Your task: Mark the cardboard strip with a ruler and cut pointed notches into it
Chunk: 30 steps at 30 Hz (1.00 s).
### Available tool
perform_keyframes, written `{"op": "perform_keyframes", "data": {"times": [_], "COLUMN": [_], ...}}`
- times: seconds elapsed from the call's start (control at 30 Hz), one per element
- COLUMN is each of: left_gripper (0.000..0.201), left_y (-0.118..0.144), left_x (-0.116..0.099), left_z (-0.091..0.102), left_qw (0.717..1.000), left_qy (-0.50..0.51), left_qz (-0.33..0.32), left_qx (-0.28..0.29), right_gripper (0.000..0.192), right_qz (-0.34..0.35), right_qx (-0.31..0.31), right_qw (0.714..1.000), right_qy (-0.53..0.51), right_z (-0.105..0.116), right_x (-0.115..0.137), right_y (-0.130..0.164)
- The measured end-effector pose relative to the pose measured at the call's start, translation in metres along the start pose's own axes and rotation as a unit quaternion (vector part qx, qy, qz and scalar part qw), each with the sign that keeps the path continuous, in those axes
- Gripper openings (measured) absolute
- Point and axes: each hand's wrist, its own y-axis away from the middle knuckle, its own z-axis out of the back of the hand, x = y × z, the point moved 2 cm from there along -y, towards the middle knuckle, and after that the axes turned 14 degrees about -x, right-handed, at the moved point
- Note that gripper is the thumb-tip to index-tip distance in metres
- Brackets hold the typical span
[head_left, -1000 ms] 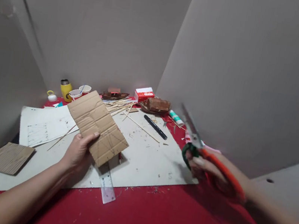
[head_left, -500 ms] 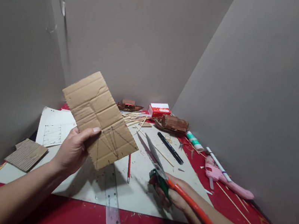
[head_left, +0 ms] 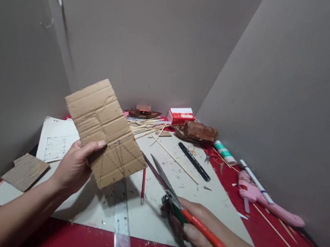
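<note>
My left hand (head_left: 75, 167) grips a rectangular piece of cardboard (head_left: 106, 124) by its lower left edge, thumb on the face. Pencil lines forming narrow triangles run across its lower end. My right hand (head_left: 188, 223) is wrapped round a pair of scissors (head_left: 170, 189) with one green and one orange handle. The scissor blades stand parted, and one tip is close to the right edge of the cardboard; whether they touch I cannot tell. Below the cardboard lie a clear ruler (head_left: 124, 225) and a red pencil (head_left: 143, 187) on a white sheet (head_left: 84, 217).
On the right are a pink glue gun (head_left: 254, 192), a green-white tube (head_left: 225, 153) and a black marker (head_left: 194, 161). Two model boats (head_left: 201, 133), a red box (head_left: 181, 117) and thin sticks (head_left: 148, 127) sit at the back. Corrugated cardboard (head_left: 26, 171) and a drawing (head_left: 56, 139) lie left.
The scissors have come nearer to the cardboard's right edge. The cardboard has shifted slightly left in view, while the camera view has moved a little.
</note>
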Motion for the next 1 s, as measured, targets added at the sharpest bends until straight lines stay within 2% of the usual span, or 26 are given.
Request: {"op": "perform_keyframes", "data": {"times": [0.07, 0.2, 0.37, 0.47, 0.6, 0.87, 1.0], "left_gripper": [0.045, 0.041, 0.039, 0.039, 0.044, 0.045, 0.045], "left_y": [0.000, -0.002, -0.008, -0.012, -0.016, -0.016, -0.014], "left_x": [-0.002, -0.015, -0.026, -0.021, -0.010, -0.002, 0.000], "left_z": [0.000, -0.007, -0.029, -0.040, -0.045, -0.042, -0.043], "left_qw": [1.000, 0.999, 0.999, 0.998, 0.999, 0.998, 0.996], "left_qy": [-0.005, -0.013, -0.008, -0.003, -0.003, -0.037, -0.027], "left_qz": [-0.001, -0.032, -0.047, -0.037, -0.020, -0.001, 0.007], "left_qx": [-0.010, -0.017, 0.024, 0.040, 0.050, 0.047, 0.084], "right_gripper": [0.054, 0.053, 0.056, 0.059, 0.065, 0.053, 0.051], "right_qz": [-0.003, -0.004, 0.007, -0.003, -0.014, -0.014, -0.033], "right_qx": [-0.017, 0.009, 0.011, -0.002, -0.022, -0.010, -0.028], "right_qw": [1.000, 1.000, 0.999, 0.999, 0.999, 0.999, 0.999], "right_qy": [-0.003, -0.024, -0.034, -0.033, -0.037, -0.034, -0.031], "right_z": [0.001, 0.003, 0.007, 0.009, 0.010, 0.011, 0.014], "right_x": [0.000, 0.000, 0.001, 0.000, 0.000, 0.005, 0.013], "right_y": [0.003, 0.002, 0.001, 0.002, 0.002, 0.002, 0.004]}}
